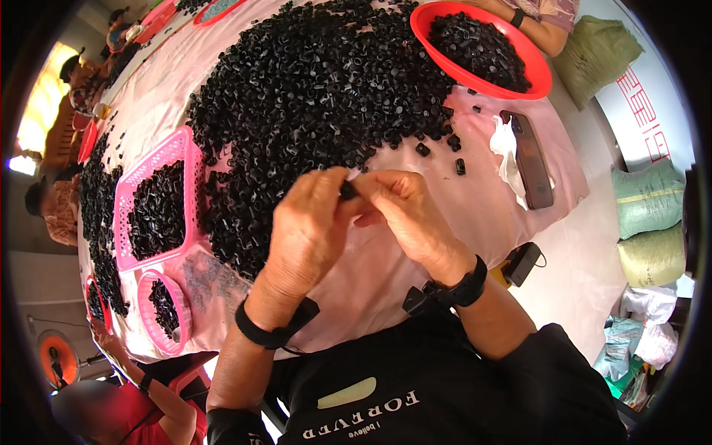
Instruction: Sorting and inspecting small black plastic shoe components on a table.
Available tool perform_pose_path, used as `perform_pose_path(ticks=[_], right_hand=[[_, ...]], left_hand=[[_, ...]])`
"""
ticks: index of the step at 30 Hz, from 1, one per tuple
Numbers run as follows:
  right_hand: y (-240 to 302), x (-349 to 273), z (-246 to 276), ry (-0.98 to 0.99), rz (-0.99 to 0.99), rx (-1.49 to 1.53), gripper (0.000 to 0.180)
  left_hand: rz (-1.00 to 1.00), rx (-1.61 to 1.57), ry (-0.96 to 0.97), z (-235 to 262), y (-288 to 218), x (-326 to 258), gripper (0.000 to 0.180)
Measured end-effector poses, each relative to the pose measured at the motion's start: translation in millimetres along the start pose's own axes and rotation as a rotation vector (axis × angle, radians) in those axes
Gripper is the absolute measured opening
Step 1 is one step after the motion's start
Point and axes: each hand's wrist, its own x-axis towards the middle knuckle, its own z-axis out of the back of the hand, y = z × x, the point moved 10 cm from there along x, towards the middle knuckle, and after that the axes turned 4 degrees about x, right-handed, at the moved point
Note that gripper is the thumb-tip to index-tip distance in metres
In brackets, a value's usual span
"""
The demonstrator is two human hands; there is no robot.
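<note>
Just in front of a large heap of small black plastic parts (311, 89), my two hands meet over the table. A small black plastic part (347, 190) shows between the fingertips, mostly covered by them. My left hand (308, 222) is closed with its fingers bent round the part. From the other side, my right hand (406, 211) pinches at it with thumb and forefinger. The part's exact shape is hidden. A few loose black parts (460, 167) lie on the pink cloth beyond my right hand.
A pink basket (194, 185) and a round pink basket (185, 319) of black parts stand left. A red basin (545, 78) is at the far right, near another person's arm (545, 33). A phone (532, 159) lies beside white tissue (506, 152). Sacks (649, 196) line the right side.
</note>
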Motion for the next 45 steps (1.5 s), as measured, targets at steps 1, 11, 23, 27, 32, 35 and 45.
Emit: perform_pose_path(ticks=[1,11,23,27,32,35,45], right_hand=[[3,1,6,-0.074,0.05,0.046,0.031],[30,-1,39,-0.331,0.415,-0.594,0.012],[35,-9,7,-0.209,0.449,-1.14,0.021],[45,-11,7,-0.242,0.564,-0.968,0.018],[39,-6,15,-0.243,0.518,-0.702,0.018],[32,-2,15,-0.213,0.428,-0.561,0.019],[22,2,6,-0.103,0.329,-0.401,0.017]], left_hand=[[-0.002,0.033,-0.067,8,9,1,0.037],[0.298,0.338,-0.432,105,90,-10,0.028],[0.122,0.023,0.16,-6,28,-14,0.014],[0.106,0.009,0.185,-18,16,-16,0.014],[0.056,0.134,0.212,-27,10,-18,0.016],[0.084,0.067,0.138,-15,14,-15,0.019],[0.232,-0.228,0.004,-4,17,-5,0.015]])
